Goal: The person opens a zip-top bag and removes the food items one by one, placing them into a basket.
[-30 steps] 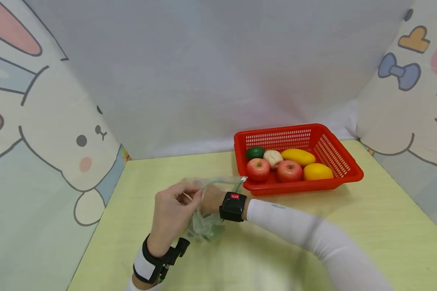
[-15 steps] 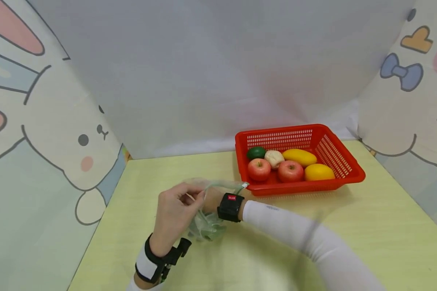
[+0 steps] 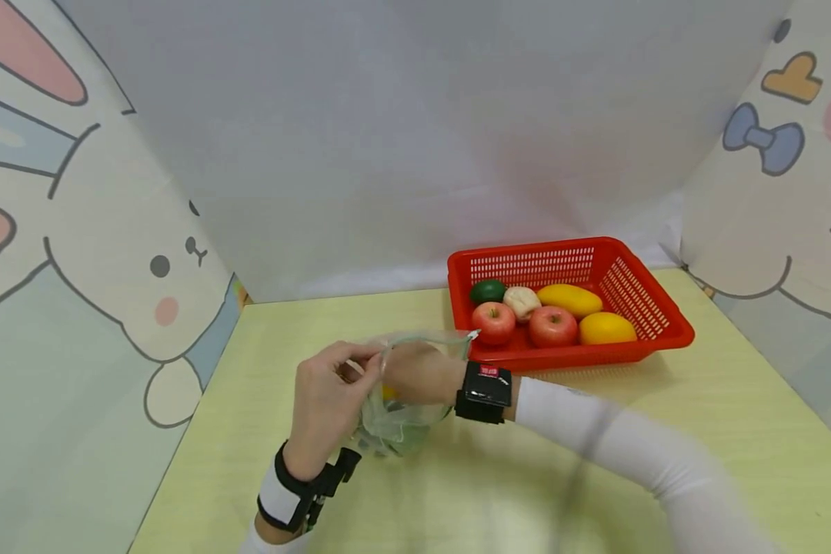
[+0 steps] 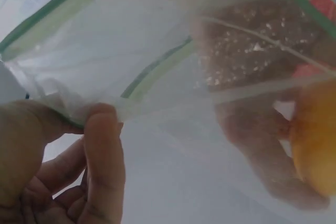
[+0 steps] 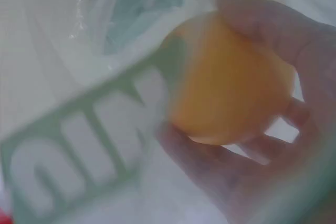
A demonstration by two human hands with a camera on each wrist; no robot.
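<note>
A clear plastic zip bag (image 3: 405, 438) with green edging hangs between the hands, green printing on its side. The left hand (image 3: 328, 400) pinches its rim between thumb and finger; the left wrist view shows the pinched edge (image 4: 100, 109) closely. Inside the bag's mouth, the right hand (image 3: 418, 373) grips a round orange-coloured fruit (image 5: 233, 85), fingers and thumb curled around it. Through the plastic, the left wrist view also shows this fruit (image 4: 317, 135). In the head view only a sliver of it shows below the hand.
To the right rear stands a red basket (image 3: 564, 358) with two apples (image 3: 552, 326), a yellow oblong fruit (image 3: 569, 298), a yellow fruit (image 3: 606, 328), a green fruit (image 3: 488, 291) and a pale lumpy item (image 3: 522, 302). Cartoon-printed walls border the pale yellow table (image 3: 305, 327).
The right hand and wrist have shifted right within the bag, and the bag's mouth spreads wider. A sliver of the fruit has come into sight. The left hand keeps its pinch, nearly still.
</note>
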